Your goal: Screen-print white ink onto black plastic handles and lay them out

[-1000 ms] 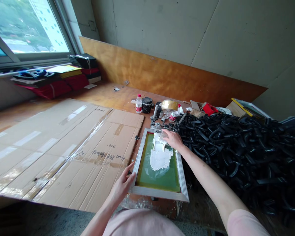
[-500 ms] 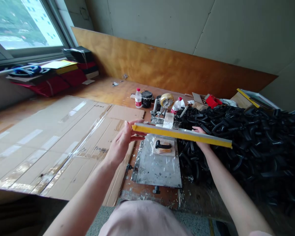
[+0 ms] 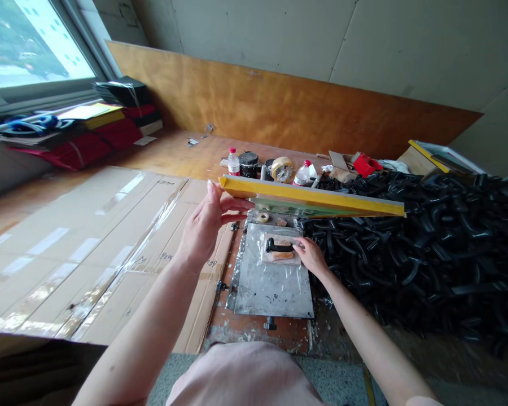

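My left hand [image 3: 203,225] holds up the left end of a screen printing frame [image 3: 313,193] edged with yellow tape, thumb at its corner and fingers underneath. The frame is raised and tilted above a grey metal base plate [image 3: 273,293]. My right hand [image 3: 312,256] is beneath it, thumb and finger closed at the right end of a curved black plastic handle [image 3: 279,246]. That handle lies on a small pale block [image 3: 283,257] wrapped in clear film on the plate.
A big heap of black plastic handles [image 3: 406,254] covers the right side. Flattened cardboard [image 3: 93,248] lies on the left. Behind the frame stand two red-capped bottles [image 3: 233,163], a black tub [image 3: 249,164] and a tape roll [image 3: 283,168]. A knob [image 3: 270,323] juts from the plate's front.
The screen frame's edge has swung upward, with my left hand still on it. My right hand has left the frame's right side and come down to the black handle.
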The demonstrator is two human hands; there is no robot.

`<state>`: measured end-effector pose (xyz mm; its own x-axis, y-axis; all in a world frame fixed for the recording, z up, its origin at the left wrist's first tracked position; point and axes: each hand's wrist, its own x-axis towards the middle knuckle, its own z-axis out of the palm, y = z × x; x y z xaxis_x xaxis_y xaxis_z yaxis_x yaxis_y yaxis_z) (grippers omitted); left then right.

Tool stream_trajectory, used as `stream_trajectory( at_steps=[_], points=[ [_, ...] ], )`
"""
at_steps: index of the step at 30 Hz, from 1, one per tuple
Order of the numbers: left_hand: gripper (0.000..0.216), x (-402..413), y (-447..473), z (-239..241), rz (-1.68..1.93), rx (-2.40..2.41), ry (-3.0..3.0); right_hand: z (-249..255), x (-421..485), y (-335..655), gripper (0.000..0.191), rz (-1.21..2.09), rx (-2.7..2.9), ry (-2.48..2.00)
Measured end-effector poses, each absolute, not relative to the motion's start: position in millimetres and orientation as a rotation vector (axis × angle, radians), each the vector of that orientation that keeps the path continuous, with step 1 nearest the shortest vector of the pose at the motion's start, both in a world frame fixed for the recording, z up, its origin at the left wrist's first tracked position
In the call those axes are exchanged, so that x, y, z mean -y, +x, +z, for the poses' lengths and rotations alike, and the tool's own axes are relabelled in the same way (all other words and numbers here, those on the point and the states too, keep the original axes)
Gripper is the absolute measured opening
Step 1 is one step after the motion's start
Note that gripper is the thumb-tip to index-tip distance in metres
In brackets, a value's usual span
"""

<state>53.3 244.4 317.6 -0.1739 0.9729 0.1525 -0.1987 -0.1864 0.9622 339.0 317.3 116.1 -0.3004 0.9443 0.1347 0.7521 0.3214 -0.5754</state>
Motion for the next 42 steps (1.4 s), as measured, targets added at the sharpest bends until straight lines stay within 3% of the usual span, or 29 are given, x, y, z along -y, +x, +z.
stream_trajectory(
  at_steps=[7, 14, 21, 26, 34, 42],
  points=[
    [0.066, -238, 51, 308, 1.591, -1.114, 1.034, 115, -322, 325, 0.026, 0.481, 2.344, -1.488],
    [0.065, -219, 45, 260, 1.583, -1.252, 0.862, 113, -322, 322, 0.028, 0.522, 2.426, -1.501],
    [0.059, -186, 54, 213, 1.366, -1.338, 0.743, 120, -329, 324, 0.019, 0.678, 2.333, -1.458],
    [0.052, -171, 72, 192, 1.083, -1.343, 0.763, 163, -301, 319, 0.015, 0.735, 2.241, -1.226],
    [0.08, -163, 94, 215, 1.17, -1.109, 0.953, 252, -217, 324, 0.024, 0.552, 2.2, -0.868],
    [0.073, -152, 96, 250, 1.138, -1.01, 1.143, 286, -200, 337, 0.037, 0.449, 2.228, -0.812]
  ],
)
